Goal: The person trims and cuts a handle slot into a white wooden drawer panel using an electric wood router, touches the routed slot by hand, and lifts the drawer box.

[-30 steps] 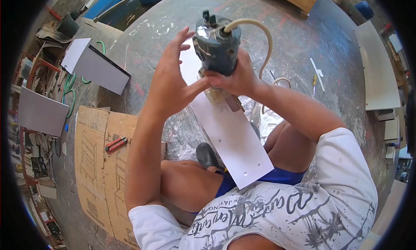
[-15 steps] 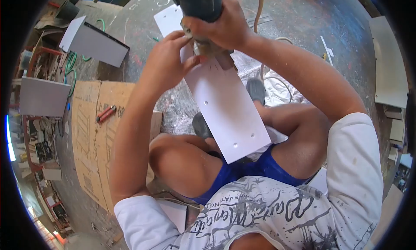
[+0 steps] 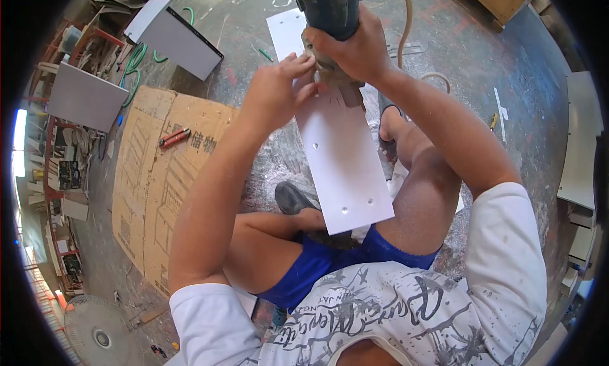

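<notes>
A long white board (image 3: 346, 169) with small round holes lies lengthwise between my legs. On its far part stands a corded power tool with a dark cylindrical motor body, apparently a trim router (image 3: 330, 14). My right hand (image 3: 363, 52) is wrapped round the router's lower body. Beside it, my left hand (image 3: 279, 90) is curled with fingertips and thumb against the router's metal base, close to the board's left edge. The cutting end is hidden by the base and my fingers.
Flattened cardboard (image 3: 171, 176) with a red-handled cutter (image 3: 175, 138) lies at left. White panels (image 3: 181, 39) and a green hose (image 3: 134, 65) are beyond it. The beige cord (image 3: 404, 30) trails at right. A fan (image 3: 100, 337) stands lower left.
The view has shifted, so the board, router and both hands appear slightly farther right. My right leg is now stretched farther forward beside the board. Both hands keep their hold.
</notes>
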`<state>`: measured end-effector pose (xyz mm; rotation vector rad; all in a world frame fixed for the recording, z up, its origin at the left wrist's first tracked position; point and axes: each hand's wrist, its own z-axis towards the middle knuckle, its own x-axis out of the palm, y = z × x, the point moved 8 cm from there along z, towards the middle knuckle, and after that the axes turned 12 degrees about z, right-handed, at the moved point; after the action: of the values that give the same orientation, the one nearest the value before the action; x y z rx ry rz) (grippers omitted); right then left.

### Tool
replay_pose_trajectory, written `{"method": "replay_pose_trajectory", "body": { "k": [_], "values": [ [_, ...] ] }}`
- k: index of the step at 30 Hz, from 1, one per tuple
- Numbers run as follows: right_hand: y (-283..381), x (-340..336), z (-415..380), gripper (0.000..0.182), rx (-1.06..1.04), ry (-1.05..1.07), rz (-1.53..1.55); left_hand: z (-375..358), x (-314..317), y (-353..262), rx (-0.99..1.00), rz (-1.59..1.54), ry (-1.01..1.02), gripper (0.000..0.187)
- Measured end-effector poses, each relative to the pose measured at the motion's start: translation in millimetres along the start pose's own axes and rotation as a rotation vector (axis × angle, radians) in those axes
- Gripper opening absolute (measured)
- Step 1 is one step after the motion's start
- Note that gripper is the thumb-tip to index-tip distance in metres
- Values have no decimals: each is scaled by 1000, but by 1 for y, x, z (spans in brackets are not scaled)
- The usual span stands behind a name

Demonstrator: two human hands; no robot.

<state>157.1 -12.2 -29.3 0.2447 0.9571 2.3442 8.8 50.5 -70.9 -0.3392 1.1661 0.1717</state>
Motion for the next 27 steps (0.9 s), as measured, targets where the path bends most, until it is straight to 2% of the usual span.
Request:
{"method": "replay_pose_trajectory", "body": {
  "k": [1,8,11,14,17,18,24,27],
  "values": [
    [-4,-2,-1,49,12,-16,-26,-1,0,-2,70,24,-73,50],
    [-5,-1,-1,49,-19,-1,-76,-10,-4,-10,92,107,-85,61],
    [-8,1,-1,53,57,52,-51,-9,-6,-11,58,65,-58,56],
    [-4,0,-4,36,83,92,-91,-4,-4,-10,93,59,-110,52],
    [-10,6,-1,27,216,114,208,-4,5,-7,68,62,-130,52],
    [-9,4,-1,25,163,129,162,-4,6,-7,65,53,-132,52],
    [-13,-1,-2,26,135,60,194,-1,7,-6,59,25,-122,49],
    [-12,-2,-4,27,200,80,171,-1,6,-8,73,19,-148,48]
  ]
}}
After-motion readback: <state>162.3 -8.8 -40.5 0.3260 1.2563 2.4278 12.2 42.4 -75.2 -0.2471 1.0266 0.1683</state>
